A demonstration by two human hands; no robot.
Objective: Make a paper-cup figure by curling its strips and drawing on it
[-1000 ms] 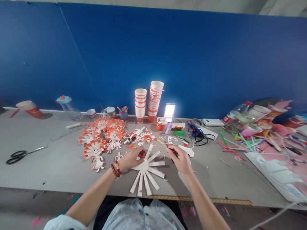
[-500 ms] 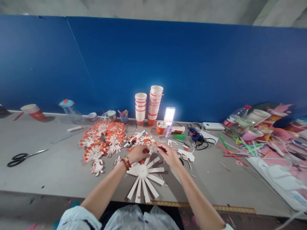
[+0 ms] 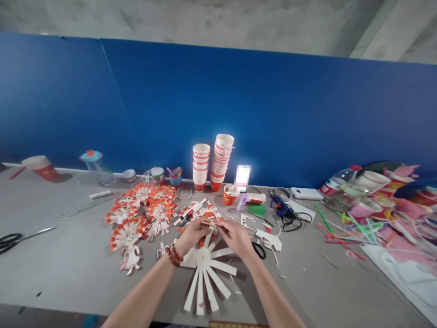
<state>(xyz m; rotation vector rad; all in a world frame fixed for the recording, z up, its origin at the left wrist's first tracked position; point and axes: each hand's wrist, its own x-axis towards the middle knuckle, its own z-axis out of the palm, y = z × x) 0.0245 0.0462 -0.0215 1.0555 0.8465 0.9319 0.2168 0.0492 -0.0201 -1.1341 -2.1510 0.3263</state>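
Observation:
A white paper cup cut into fanned-out strips (image 3: pixel 203 258) lies nearly flat before me, its round base in the middle. My left hand (image 3: pixel 194 236) is closed at the far end of one strip, thumb and fingers pinched together. Close against it, my right hand (image 3: pixel 236 237) pinches a thin tan stick (image 3: pixel 209 224) that lies across the strip's end. What exactly the fingertips press is partly hidden. A bit of orange shows under the left fingers.
Decorated paper figures (image 3: pixel 131 232) are heaped on the left, with scissors (image 3: pixel 20 239) beyond. Stacked paper cups (image 3: pixel 221 161) and a cup of scraps (image 3: pixel 231 196) stand behind. At right lie a blue glue gun (image 3: pixel 283 207), straws (image 3: pixel 322 218) and a plastic bottle (image 3: pixel 336 182).
My hands have come closer together, and the thin stick now lies across the strip between them. The view has tilted up a little, so everything sits lower.

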